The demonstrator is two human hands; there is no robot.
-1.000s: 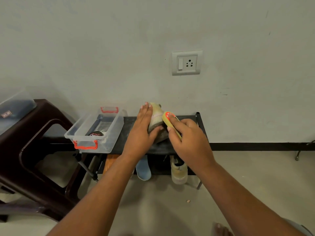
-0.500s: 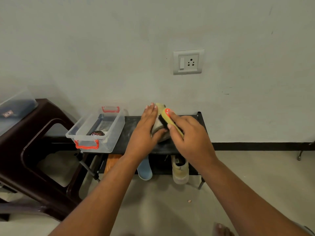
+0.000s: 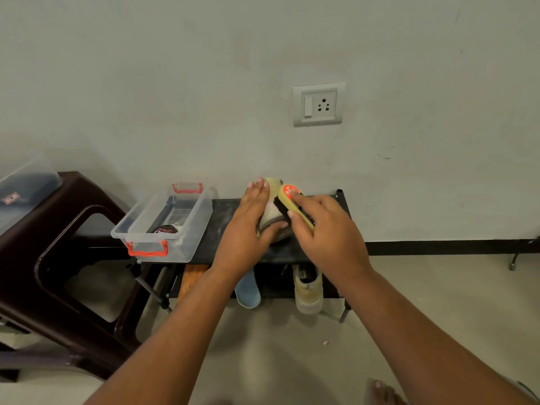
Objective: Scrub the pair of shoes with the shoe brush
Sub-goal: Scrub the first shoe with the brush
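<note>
A pale beige shoe (image 3: pixel 273 211) lies on its side on the top of a black shoe rack (image 3: pixel 222 217). My left hand (image 3: pixel 248 229) holds it, fingers laid along its left side and thumb curled under the front. My right hand (image 3: pixel 324 229) grips a yellow shoe brush (image 3: pixel 292 200) with an orange label, its dark bristles pressed against the shoe's right side. The second beige shoe (image 3: pixel 308 290) stands on the lower shelf, toe toward me.
A clear plastic box (image 3: pixel 190 229) with orange handles holds a round polish tin (image 3: pixel 165 230) on the rack's left end. A dark brown plastic stool (image 3: pixel 58 258) stands at left. A blue insole (image 3: pixel 248 293) sits on the lower shelf. A wall socket (image 3: pixel 319 104) is above.
The brush has slid up along the shoe toward its far end and tilted closer against it. My left hand stays on the shoe.
</note>
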